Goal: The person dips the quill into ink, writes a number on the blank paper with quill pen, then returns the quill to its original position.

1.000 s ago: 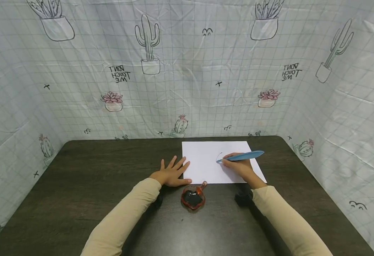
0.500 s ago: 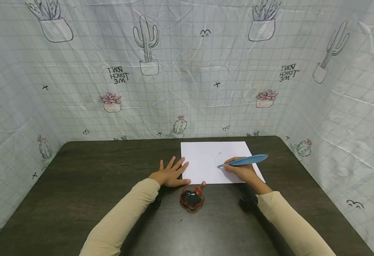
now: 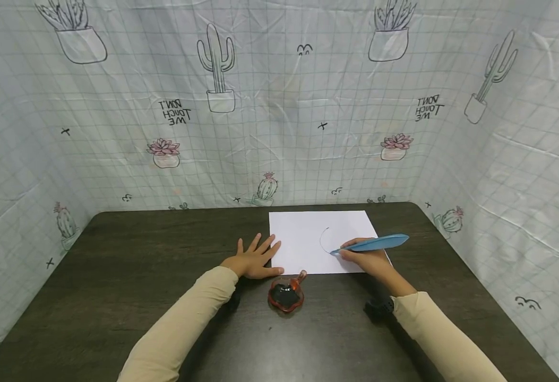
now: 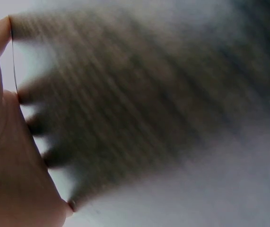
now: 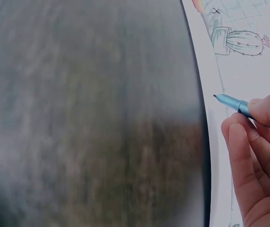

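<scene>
mirrored txt "don't touch me" (image 3: pixel 174 112) x2 – on bkgd cloth (image 3: pixel 279 79) – w/ x marks (image 3: pixel 323 126)

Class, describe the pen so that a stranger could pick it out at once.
On the dark table, near its far edge, lies a white sheet. Over it, the right hand holds the pen, tip at the end of a thin curved line. The pen's blue, feather-shaped body sets it apart from the sheet and the reddish dish.

We see paper (image 3: pixel 295 239) on the table (image 3: pixel 140 297) near its far edge, the left hand (image 3: pixel 252 263) at the sheet's left side, the pen (image 3: pixel 377 242) in the right hand (image 3: pixel 369 261) over its right half, a dish (image 3: pixel 285 308) just before it, a curtain (image 3: pixel 279 116) behind.
</scene>
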Available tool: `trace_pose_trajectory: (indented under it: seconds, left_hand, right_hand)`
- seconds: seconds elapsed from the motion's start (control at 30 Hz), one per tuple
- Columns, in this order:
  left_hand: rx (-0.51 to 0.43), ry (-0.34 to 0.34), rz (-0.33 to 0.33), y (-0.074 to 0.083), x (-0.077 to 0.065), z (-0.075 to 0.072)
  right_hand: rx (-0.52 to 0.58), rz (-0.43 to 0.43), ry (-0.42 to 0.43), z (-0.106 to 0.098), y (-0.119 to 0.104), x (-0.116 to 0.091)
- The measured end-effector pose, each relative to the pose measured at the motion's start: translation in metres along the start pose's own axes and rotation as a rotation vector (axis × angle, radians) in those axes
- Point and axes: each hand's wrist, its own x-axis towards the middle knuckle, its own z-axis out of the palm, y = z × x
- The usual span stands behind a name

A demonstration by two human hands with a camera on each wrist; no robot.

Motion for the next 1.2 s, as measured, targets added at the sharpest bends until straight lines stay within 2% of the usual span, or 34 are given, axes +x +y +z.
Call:
trace_pose_trajectory:
  seconds: [0.2,0.5,0.77,1.0,1.2]
  left_hand:
    - [-0.007,-0.007,-0.003,-0.001,0.003,0.002]
    - [-0.015,0.004,0.007,-0.001,0.001,0.002]
    - [-0.019,0.009,0.010,-0.003,0.000,0.001]
    - [-0.024,-0.014,0.006,-0.004,0.003,0.002]
    - [-0.016,-0.003,0.003,-0.005,0.002,0.002]
  right_hand:
    - [-0.019,-0.001,0.009,-0.005,0.002,-0.002]
    - [-0.093,0.006,0.088,-0.012,0.011,-0.001]
    - [-0.055,0.035,0.124,-0.013,0.012,0.006]
    - [-0.018,0.050,0.160,-0.009,0.013,0.011]
    - [-0.059,0.056,0.130,-0.007,0.009,0.015]
